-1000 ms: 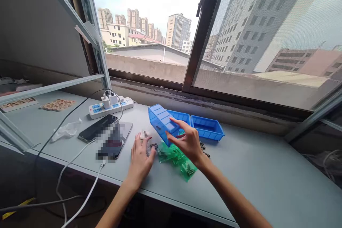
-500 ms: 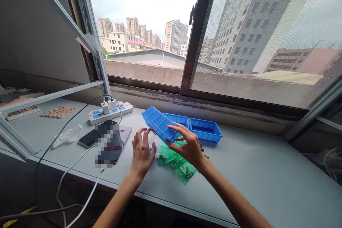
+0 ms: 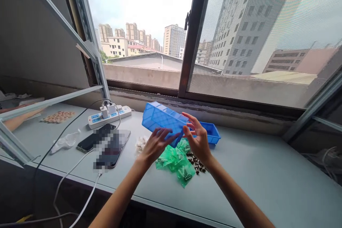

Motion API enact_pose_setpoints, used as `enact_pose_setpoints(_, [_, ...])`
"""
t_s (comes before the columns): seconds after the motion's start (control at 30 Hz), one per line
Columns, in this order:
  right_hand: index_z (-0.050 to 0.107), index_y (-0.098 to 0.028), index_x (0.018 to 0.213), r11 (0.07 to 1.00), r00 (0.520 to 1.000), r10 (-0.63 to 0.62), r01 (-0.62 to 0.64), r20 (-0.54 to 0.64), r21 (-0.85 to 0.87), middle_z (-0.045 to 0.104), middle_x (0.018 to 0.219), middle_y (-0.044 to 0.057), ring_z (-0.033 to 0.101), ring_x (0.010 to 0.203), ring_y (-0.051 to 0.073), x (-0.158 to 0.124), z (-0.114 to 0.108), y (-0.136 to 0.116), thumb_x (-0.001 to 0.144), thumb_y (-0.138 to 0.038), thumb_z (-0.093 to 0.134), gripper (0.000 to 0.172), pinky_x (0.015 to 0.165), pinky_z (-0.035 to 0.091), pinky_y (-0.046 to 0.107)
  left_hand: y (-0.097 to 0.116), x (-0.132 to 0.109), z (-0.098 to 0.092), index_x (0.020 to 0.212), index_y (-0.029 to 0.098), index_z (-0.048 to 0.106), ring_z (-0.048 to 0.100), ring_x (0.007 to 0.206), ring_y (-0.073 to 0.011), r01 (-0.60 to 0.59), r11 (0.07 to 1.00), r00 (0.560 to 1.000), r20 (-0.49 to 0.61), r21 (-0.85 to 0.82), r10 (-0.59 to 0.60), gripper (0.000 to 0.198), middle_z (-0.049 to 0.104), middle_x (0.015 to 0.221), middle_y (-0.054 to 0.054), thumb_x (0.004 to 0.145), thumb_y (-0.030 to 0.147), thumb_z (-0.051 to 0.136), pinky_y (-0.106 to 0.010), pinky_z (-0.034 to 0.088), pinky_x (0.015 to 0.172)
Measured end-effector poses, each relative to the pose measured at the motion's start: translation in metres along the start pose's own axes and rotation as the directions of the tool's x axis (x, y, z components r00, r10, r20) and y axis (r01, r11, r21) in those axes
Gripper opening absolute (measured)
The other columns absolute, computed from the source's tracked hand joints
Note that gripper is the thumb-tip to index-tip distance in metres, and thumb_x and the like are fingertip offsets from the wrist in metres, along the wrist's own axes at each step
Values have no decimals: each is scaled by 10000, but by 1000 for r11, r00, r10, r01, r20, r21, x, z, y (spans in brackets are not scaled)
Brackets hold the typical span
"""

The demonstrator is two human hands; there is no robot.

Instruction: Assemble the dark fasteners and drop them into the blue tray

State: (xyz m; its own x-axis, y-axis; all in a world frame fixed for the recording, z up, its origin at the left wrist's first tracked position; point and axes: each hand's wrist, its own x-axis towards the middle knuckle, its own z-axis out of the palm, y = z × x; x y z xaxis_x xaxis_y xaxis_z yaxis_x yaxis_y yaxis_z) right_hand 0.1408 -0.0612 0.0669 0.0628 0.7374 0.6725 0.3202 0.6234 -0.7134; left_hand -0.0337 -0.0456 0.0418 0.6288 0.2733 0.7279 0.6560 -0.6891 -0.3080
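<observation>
A blue plastic bin [image 3: 160, 118] is held up, tilted, above the table. My right hand [image 3: 198, 140] grips its right end with fingers and thumb. My left hand [image 3: 157, 144] presses its fingers against the near lower side of the bin. Below lie green plastic bags [image 3: 173, 160] with small parts inside. Small dark brown pieces [image 3: 197, 164] are scattered to the right of the bags, partly behind my right hand. A clear bag [image 3: 141, 144] lies left of the green bags. Another blue bin [image 3: 211, 133] rests behind my right hand, partly hidden.
A white power strip [image 3: 109, 117] with plugs stands by the sill. Two phones, one a dark phone [image 3: 88, 142], lie at the left, with white cables [image 3: 89, 199]. Crumpled plastic [image 3: 65, 140] and small wooden pieces [image 3: 58, 117] lie farther left. Another person's arm [image 3: 22, 117] shows behind the metal rack [image 3: 61, 96].
The held bin has turned so that its outer side faces me. My left hand has moved from beside its edge onto that side. The brown pieces show more fully, and another person's arm reaches farther in.
</observation>
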Motion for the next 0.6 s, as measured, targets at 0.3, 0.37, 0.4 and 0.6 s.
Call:
enact_pose_setpoints(0.3, [689,-260,928,750,976,157,-18,152,-662,712,989,44,649,945,259,3,-61,59,827,-325,497,227,740,530,395,-60,32,2,989,197,592,584,970,-220,423,900,810,401,106,-428,212,603,1087,-73,889,108,428,-344,436,825])
enact_pose_setpoints(0.37, [697,-250,932,741,961,187,-2,205,-671,716,970,53,646,941,264,-1,-66,70,819,-300,494,238,790,509,415,-67,30,8,1002,192,593,583,997,-240,455,878,759,451,151,-471,259,602,1100,-92,872,76,401,-372,426,841])
enact_pose_setpoints(0.4, [699,-247,929,747,956,191,6,223,-665,717,967,54,646,937,263,-3,-67,74,818,-290,489,242,812,498,420,-70,28,12,1009,191,593,582,1007,-249,463,870,744,460,166,-484,283,601,1105,-101,859,60,392,-383,424,842])
enact_pose_setpoints(0.6, [685,-240,1008,757,953,203,-8,223,-653,703,1028,60,627,997,262,-13,-67,89,824,-250,461,290,960,398,503,-79,10,29,1009,171,597,571,1029,-280,478,852,665,544,215,-511,385,603,1085,-135,764,-24,372,-419,431,836])
